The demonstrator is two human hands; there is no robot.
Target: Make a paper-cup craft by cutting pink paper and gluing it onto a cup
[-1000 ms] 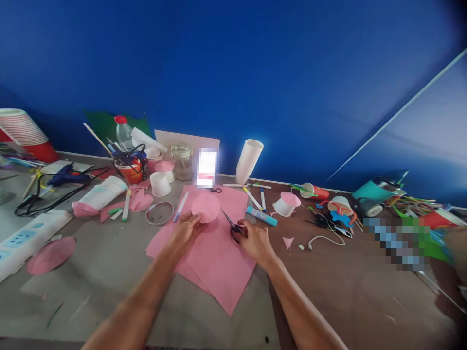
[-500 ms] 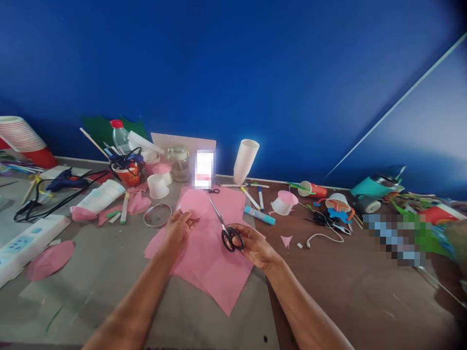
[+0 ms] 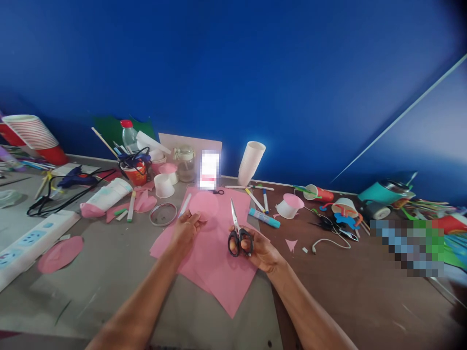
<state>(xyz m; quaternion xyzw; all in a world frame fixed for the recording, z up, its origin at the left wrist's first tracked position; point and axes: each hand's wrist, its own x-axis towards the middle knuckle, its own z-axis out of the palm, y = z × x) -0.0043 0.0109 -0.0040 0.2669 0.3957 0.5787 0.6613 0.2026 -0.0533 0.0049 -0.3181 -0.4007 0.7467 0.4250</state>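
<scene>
The left hand's fingers are closed in a pinch, thumb and fingertips on the lower edge of a pink disc. The right hand has its fingers curled in the loops of black-handled scissors, blades together or nearly so, tips pointing away from the body. The scissors are to the right of the disc — well apart from it — and both are over pink sheets; whether the disc touches them, I cannot tell. Just left of the disc lies a pen. Right of the sheets is a blue glue stick, then a cup with a pink top. Farther back stand a jar, a blurred bright screen and a leaning cup stack, all before a blue wall.
</scene>
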